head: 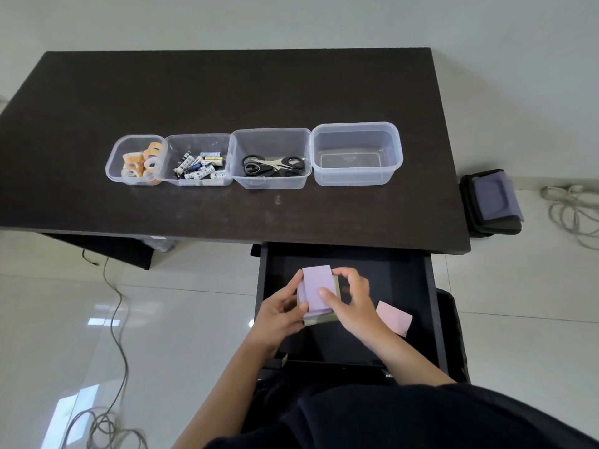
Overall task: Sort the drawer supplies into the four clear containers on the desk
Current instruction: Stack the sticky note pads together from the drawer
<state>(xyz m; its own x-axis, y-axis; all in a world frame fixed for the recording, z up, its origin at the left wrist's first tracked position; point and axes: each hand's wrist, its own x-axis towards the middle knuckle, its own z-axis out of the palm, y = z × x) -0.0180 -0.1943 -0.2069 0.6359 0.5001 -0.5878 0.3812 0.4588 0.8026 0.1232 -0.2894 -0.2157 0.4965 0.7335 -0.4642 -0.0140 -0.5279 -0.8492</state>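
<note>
Over the open black drawer, both hands hold a stack of purple sticky-note pads. My left hand grips its left side. My right hand grips its right side, thumb on top. A pink pad lies in the drawer to the right. Four clear containers stand in a row on the dark desk: tape rolls, batteries, scissors, and the rightmost container, which holds nothing.
A black pouch with a purple cloth sits on the floor right of the desk. Grey cables coil on the tiles at right, and another cable runs down the left. A black chair is below me.
</note>
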